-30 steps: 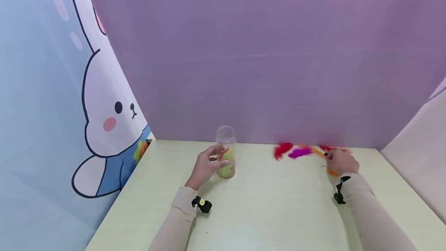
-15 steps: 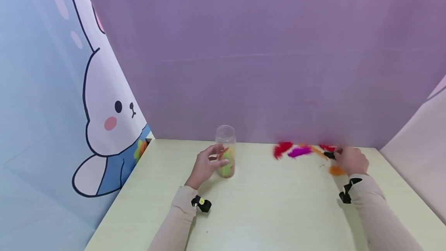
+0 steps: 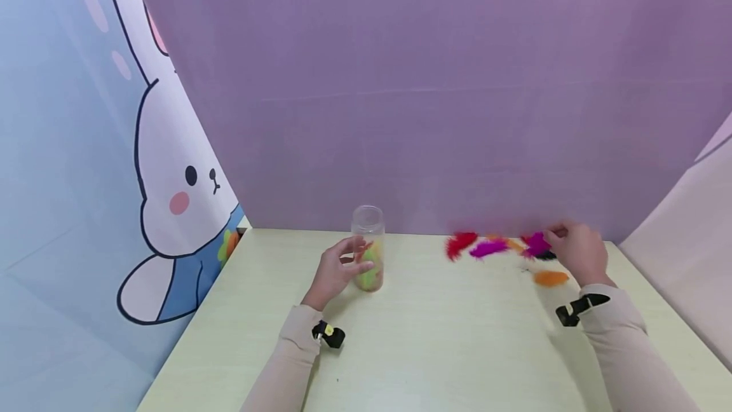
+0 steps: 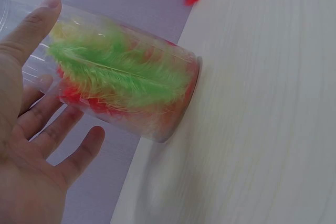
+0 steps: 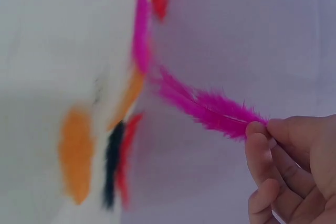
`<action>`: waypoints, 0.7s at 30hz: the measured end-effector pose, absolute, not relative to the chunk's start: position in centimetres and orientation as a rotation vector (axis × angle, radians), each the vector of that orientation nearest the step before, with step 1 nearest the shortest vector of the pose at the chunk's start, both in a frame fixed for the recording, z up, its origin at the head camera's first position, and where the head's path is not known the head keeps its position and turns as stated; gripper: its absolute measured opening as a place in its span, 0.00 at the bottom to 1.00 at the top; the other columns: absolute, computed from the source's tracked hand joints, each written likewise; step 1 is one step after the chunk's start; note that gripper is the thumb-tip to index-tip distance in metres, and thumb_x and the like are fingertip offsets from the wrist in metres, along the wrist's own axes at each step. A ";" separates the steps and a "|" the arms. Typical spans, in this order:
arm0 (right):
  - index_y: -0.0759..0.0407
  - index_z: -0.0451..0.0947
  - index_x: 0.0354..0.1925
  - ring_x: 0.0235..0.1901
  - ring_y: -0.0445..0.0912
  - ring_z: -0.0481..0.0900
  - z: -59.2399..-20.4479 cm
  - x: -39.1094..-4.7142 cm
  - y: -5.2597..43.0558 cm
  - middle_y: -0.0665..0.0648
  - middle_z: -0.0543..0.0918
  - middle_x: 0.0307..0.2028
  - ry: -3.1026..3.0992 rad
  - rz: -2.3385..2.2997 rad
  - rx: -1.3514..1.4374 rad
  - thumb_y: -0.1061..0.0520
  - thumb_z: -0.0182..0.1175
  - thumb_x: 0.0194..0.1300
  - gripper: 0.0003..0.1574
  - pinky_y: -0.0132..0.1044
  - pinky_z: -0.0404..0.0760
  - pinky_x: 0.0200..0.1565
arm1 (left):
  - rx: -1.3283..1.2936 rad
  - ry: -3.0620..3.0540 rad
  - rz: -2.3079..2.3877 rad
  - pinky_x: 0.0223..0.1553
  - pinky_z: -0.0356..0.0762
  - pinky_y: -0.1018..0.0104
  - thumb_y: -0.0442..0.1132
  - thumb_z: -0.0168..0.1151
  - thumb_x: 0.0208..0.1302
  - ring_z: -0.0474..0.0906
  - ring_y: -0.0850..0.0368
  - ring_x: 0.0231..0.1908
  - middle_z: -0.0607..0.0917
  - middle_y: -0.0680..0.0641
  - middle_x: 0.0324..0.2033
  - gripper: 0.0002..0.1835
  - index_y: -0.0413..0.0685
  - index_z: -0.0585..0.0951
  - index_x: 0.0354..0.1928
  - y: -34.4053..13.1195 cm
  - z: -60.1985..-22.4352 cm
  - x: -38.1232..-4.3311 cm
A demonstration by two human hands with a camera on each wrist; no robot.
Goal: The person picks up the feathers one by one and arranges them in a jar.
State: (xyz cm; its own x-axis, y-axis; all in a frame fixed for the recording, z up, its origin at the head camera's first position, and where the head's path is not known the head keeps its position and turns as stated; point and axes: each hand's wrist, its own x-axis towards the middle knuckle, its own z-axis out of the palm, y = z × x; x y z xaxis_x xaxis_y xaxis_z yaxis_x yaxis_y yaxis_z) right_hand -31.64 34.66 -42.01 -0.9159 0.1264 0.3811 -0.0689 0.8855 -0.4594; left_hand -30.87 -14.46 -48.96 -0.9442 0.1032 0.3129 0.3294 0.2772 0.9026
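My left hand holds a clear plastic jar upright on the table, thumb on one side and fingers on the other. Inside the jar are green, red and yellow feathers. At the right, my right hand pinches a magenta feather by its end between thumb and forefinger, raised above the tabletop. Below it lie a black feather and a red feather side by side. An orange feather lies nearer to me.
Along the table's back edge lie another red feather, a second magenta feather and a narrow orange feather. A purple cloth hangs directly behind the table. A rabbit-print curtain stands at the left.
My right hand, earlier low at the black feather, has moved right and up; a magenta feather now shows in its fingers, the black one below. My left hand stays on the jar.
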 end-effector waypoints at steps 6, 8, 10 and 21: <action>0.63 0.87 0.44 0.32 0.58 0.85 -40.4 -31.1 33.0 0.67 0.90 0.37 -2.593 0.656 0.027 0.52 0.64 0.70 0.15 0.35 0.72 0.25 | -0.406 -2.317 -1.773 0.59 0.81 0.44 0.40 0.81 0.53 0.82 0.45 0.58 0.87 0.44 0.54 0.31 0.50 0.82 0.61 -14.4 -48.9 -30.9; 0.63 0.87 0.45 0.33 0.59 0.85 -39.9 -30.9 32.5 0.67 0.90 0.38 -2.590 0.662 0.037 0.52 0.64 0.71 0.16 0.35 0.73 0.26 | -0.408 -2.309 -1.784 0.60 0.81 0.43 0.39 0.81 0.53 0.82 0.44 0.58 0.87 0.43 0.54 0.31 0.49 0.81 0.61 -14.4 -48.9 -30.8; 0.63 0.87 0.46 0.33 0.58 0.85 -39.5 -30.8 32.0 0.67 0.90 0.38 -2.592 0.671 0.047 0.51 0.63 0.71 0.16 0.34 0.73 0.27 | -0.403 -2.305 -1.789 0.60 0.81 0.42 0.38 0.80 0.53 0.81 0.43 0.58 0.87 0.42 0.54 0.31 0.48 0.81 0.61 -14.3 -48.8 -30.8; 0.64 0.87 0.46 0.34 0.60 0.86 -38.1 -29.9 29.6 0.67 0.90 0.37 -2.542 0.722 0.133 0.51 0.63 0.72 0.17 0.37 0.78 0.31 | -0.296 -2.336 -1.731 0.61 0.79 0.39 0.31 0.78 0.54 0.80 0.40 0.58 0.86 0.39 0.54 0.30 0.42 0.80 0.61 -13.3 -48.9 -30.8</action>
